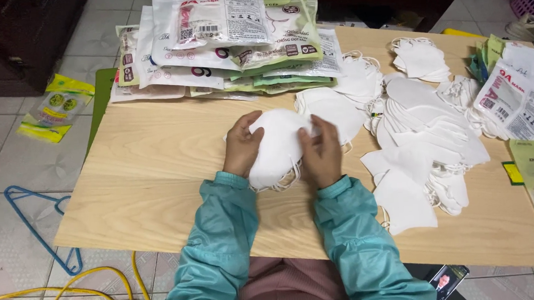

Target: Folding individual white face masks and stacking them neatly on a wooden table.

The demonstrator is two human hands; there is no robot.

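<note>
Both my hands hold a small stack of white face masks (pixel 277 144) over the middle of a light wooden table (pixel 157 175). My left hand (pixel 243 146) grips the stack's left side. My right hand (pixel 321 151) presses on its right side. Elastic loops hang from the stack's lower edge. Teal sleeves cover both my forearms.
Loose white masks (pixel 423 134) spread across the table to the right. A pile of printed plastic mask packets (pixel 229 41) lies at the far edge, more packets (pixel 514 98) at the right. On the tiled floor: a blue hanger (pixel 37 226), yellow cable (pixel 72 298), a packet (pixel 54 107).
</note>
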